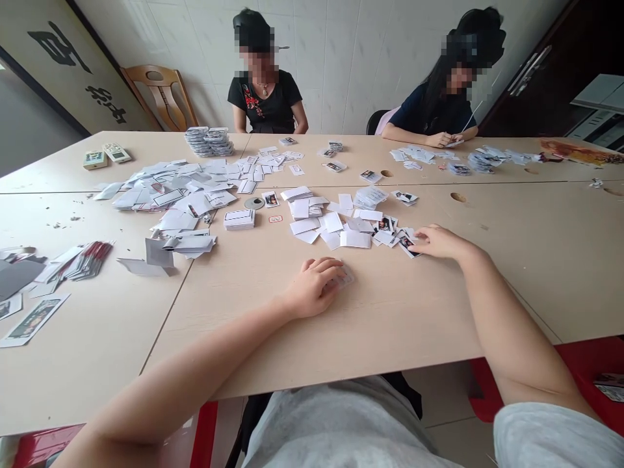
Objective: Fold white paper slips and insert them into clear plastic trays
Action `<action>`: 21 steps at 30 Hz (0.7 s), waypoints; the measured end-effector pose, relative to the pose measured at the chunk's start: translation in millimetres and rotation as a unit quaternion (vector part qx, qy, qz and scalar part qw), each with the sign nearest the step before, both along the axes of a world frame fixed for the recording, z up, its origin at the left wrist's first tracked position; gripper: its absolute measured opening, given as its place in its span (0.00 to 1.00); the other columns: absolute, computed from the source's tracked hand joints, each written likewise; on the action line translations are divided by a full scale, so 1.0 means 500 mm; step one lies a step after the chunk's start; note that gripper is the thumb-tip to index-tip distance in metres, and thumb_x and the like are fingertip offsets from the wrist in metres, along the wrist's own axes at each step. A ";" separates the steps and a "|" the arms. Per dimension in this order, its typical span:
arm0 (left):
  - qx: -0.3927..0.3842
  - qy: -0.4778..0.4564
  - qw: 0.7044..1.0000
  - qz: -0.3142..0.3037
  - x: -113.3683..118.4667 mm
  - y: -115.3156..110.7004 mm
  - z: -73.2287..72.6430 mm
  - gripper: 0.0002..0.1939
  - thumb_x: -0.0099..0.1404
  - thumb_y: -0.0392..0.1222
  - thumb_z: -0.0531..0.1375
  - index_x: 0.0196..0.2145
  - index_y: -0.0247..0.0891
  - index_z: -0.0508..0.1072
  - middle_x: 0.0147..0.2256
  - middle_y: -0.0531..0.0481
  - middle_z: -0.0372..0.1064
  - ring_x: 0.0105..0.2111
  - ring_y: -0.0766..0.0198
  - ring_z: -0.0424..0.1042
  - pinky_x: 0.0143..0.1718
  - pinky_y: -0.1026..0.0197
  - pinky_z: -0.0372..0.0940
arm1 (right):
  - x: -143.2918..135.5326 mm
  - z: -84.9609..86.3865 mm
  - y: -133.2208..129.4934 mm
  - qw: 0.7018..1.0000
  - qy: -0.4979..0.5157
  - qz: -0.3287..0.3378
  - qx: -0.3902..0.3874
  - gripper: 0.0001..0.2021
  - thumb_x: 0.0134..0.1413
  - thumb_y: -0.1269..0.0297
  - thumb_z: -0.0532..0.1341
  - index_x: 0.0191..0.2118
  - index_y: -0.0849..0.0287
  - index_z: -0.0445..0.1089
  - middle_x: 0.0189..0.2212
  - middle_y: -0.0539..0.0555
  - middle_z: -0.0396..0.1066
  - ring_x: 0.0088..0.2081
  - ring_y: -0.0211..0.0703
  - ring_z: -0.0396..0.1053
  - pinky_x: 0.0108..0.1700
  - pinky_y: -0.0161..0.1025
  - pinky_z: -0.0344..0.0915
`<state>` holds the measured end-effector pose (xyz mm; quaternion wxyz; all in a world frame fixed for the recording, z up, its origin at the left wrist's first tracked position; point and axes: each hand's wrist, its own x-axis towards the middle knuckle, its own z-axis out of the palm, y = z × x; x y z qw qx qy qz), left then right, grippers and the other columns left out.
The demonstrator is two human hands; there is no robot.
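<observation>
My left hand [316, 287] rests on the table near its front edge, fingers curled over a clear plastic sleeve [347, 275] that is mostly hidden beneath them. To the right, my right hand [442, 243] has its thumb and fingertips closed at the edge of a small photo card [407, 245]. That card lies at the right end of a loose spread of white cards [355, 239], some showing dark printed pictures. Behind the spread are a pile of clear sleeves [369, 197] and a stack of folded white cards [301, 207].
A big heap of white paper pieces [170, 185] covers the table's left middle. Nearby are a neat card stack [239, 220] and a tape roll [254, 203]. Two people sit across the table [550, 247], one [429, 110] handling small cards. Bundled packs [209, 142] stand far left.
</observation>
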<state>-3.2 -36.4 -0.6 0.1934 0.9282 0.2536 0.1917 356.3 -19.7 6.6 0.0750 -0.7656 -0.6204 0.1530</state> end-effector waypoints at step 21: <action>0.007 -0.002 0.991 -0.136 -0.004 -0.003 0.014 0.16 0.60 0.43 0.56 0.47 0.40 0.66 0.51 0.43 0.65 0.51 0.56 0.63 0.52 0.53 0.54 | -0.143 0.036 -0.002 0.871 0.456 -0.001 0.185 0.16 0.36 0.59 0.65 0.34 0.61 0.68 0.25 0.50 0.67 0.23 0.35 0.60 0.26 0.33 0.58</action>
